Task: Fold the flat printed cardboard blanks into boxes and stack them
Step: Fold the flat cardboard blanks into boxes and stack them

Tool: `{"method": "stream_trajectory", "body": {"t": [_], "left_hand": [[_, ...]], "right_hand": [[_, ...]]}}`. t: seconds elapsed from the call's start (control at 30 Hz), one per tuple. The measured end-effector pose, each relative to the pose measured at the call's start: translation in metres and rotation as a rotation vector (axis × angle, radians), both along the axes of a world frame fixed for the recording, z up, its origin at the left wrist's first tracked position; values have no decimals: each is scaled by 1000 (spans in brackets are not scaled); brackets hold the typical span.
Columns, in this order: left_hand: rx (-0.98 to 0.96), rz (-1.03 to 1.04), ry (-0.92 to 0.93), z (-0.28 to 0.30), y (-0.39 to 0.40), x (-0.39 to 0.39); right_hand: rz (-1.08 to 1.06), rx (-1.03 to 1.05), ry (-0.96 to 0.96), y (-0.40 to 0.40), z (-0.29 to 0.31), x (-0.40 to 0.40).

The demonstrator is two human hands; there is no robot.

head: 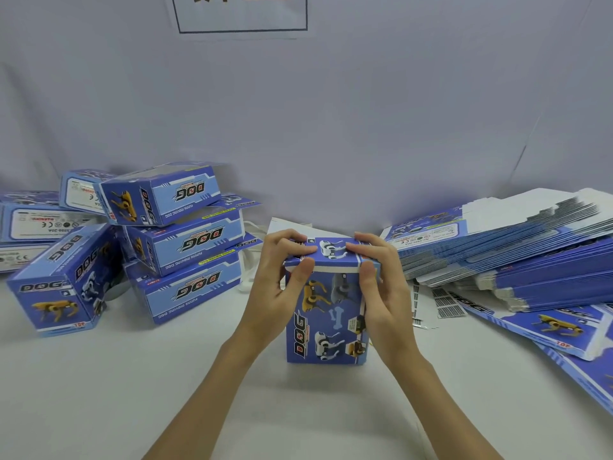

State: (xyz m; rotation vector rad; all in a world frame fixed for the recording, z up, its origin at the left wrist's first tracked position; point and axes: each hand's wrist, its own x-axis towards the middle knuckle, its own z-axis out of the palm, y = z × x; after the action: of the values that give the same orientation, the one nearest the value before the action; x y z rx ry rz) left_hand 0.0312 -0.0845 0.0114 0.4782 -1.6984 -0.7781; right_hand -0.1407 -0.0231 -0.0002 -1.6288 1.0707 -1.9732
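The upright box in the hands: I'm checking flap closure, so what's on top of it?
Both hands: left hand and right hand press the top flap of the upright box down, thumbs on its front edge. The tuck underneath is hidden.

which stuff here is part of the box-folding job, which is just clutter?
Job:
- box being closed, held by left hand and right hand
- flat blanks pile
- finished boxes stack

Lying about:
- paper sign on the backdrop
- small barcode slips

The wall sign (240,13) is cut off by the top edge.
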Motion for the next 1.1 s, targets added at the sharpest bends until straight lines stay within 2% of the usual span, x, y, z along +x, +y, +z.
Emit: {"method": "stream_trajectory", "body": {"t": [0.07,0.13,0.2,0.27,0.3,0.4,0.47,0.5,0.57,0.63,0.67,0.73,0.77,0.87,0.93,1.0,1.1], "left_hand": [[8,34,12,-2,1,-4],[4,200,12,-6,1,-8],[-131,449,-76,-9,0,-9],[-248,527,-211,-9,2,-8],[-222,494,-271,-8,4,-8],[16,286,-360,-5,11,-14],[71,259,-352,-3,14,-17],[127,219,-266,0,15,-15],[341,41,19,4,14,-8],[612,-184,251,4,7,1],[691,-242,286,3,3,5],[702,-206,260,3,-1,9],[653,-138,247,2,-3,10],[480,130,164,-4,-16,11],[548,102,59,-5,-19,9],[620,24,-10,-8,-19,6],[600,93,89,-13,-22,6]], "right_hand": [[-42,20,18,-2,0,1],[-110,43,46,-3,0,3],[-53,131,-13,-5,-2,4],[66,281,-147,-8,-7,5],[98,315,-175,-9,-10,4],[51,279,-144,-9,-14,3],[45,225,-162,-8,-8,3],[67,209,-163,-7,-6,4],[127,226,-134,-6,-2,3],[218,355,-124,-3,0,3],[317,453,-152,-2,0,3],[506,597,-209,0,-1,2],[534,626,-219,0,-2,1],[331,573,-198,-2,-4,1],[193,500,-166,-6,-9,2],[205,459,-178,-8,-11,2],[300,484,-89,-6,-8,-4]]}}
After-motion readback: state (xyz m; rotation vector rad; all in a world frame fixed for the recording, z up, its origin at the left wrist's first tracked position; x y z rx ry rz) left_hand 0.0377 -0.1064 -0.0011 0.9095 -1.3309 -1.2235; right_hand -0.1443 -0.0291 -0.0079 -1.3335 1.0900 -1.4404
